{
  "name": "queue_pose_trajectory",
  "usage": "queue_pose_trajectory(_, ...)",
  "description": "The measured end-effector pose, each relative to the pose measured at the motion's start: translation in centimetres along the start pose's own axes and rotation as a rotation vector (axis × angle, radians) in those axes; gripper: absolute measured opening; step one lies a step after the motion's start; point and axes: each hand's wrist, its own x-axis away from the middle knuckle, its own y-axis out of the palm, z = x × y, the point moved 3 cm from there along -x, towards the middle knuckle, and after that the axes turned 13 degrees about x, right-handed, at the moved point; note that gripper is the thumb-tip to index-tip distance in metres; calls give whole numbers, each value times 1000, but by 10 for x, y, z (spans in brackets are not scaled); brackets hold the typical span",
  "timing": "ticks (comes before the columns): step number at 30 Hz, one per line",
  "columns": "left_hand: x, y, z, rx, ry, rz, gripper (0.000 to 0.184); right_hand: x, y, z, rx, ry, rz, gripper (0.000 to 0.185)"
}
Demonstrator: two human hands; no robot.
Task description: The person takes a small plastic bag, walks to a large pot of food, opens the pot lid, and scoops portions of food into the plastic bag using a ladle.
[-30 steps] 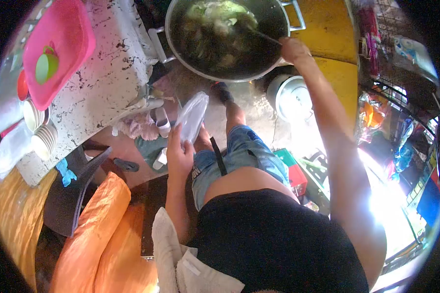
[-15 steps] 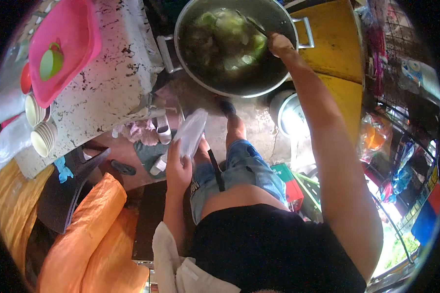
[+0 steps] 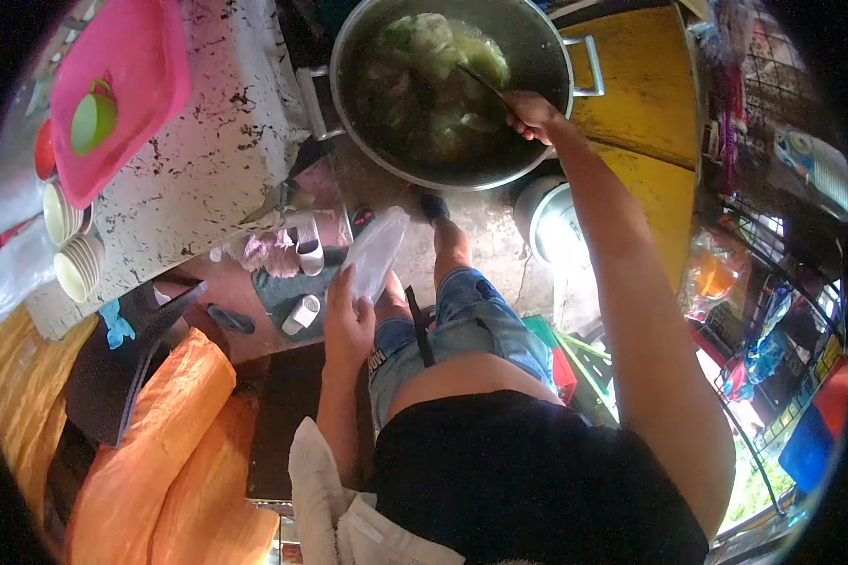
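My right hand (image 3: 533,117) grips the dark handle of a long utensil (image 3: 481,80) over the near right side of a large metal pot (image 3: 424,176). The utensil's far end is sunk in the broth, so its kind is hidden. Pale green leafy vegetables (image 3: 419,38) and other pieces lie in the cloudy liquid. Lower down, in front of my legs, my left hand (image 3: 350,315) holds a clear plastic bag (image 3: 378,250), its fingers closed round the bag's lower part.
Left of me, a worn white tabletop (image 3: 226,113) carries a pink basin (image 3: 151,56) with a green cup (image 3: 94,121), and stacked paper cups (image 3: 78,268). A yellow wooden surface (image 3: 636,85) adjoins the pot's right side. Below stands a shiny metal container (image 3: 561,226).
My right hand has moved a little down and left with the utensil. The vegetables in the broth have shifted. My left hand still holds the bag, which leans slightly more to the right.
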Motion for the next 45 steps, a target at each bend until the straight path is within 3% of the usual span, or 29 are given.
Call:
queue_pose_trajectory(10, 0, -15, -3, -9, 20, -1, 53, 27, -5, 2, -38, -21, 129, 22)
queue_pose_trajectory(13, 2, -20, 0, -15, 30, 17, 53, 12, -8, 5, 111, -10, 198, 21)
queue_pose_trajectory(15, 3, -23, 2, -38, 43, 29, 54, -29, -17, 28, 537, -248, 303, 20)
queue_pose_trajectory(17, 3, -25, 4, -55, 38, 35, 54, -26, -16, 23, 844, -298, 424, 20)
queue_pose_trajectory(19, 3, -27, 3, -48, 15, 46, 54, 20, -11, -16, 1026, -148, 557, 22)
queue_pose_trajectory(23, 6, -26, -4, -69, 3, 60, 55, -3, -20, 11, 1032, -93, 560, 32)
queue_pose_trajectory(26, 9, -26, -3, -29, -52, 84, 53, -12, -12, 8, 1383, -95, 416, 31)
queue_pose_trajectory(29, 13, -29, -5, -48, -73, 98, 52, 36, -6, -16, 1020, -86, 567, 33)
queue_pose_trajectory(32, 16, -29, -9, -126, -42, 89, 51, 29, 1, -1, 1017, 37, 600, 35)
queue_pose_trajectory(35, 16, -25, -11, -11, -70, 66, 50, 30, 23, -6, 1044, 23, 448, 37)
queue_pose_trajectory(38, 15, -22, -9, 61, -61, 8, 50, -2, 34, 0, 1029, 66, 496, 43)
queue_pose_trajectory(39, 15, -23, -6, 88, -76, 23, 50, 10, 36, -14, 1074, 91, 409, 51)
queue_pose_trajectory(42, 17, -29, -3, 110, -82, 65, 51, 60, 41, -37, 1214, -47, 406, 48)
queue_pose_trajectory(44, 20, -32, -10, 57, -16, 89, 52, 22, 37, -6, 1537, -54, 325, 34)
queue_pose_trajectory(45, 23, -34, -11, 49, -29, 91, 52, 29, 29, 1, 1369, 77, 393, 31)
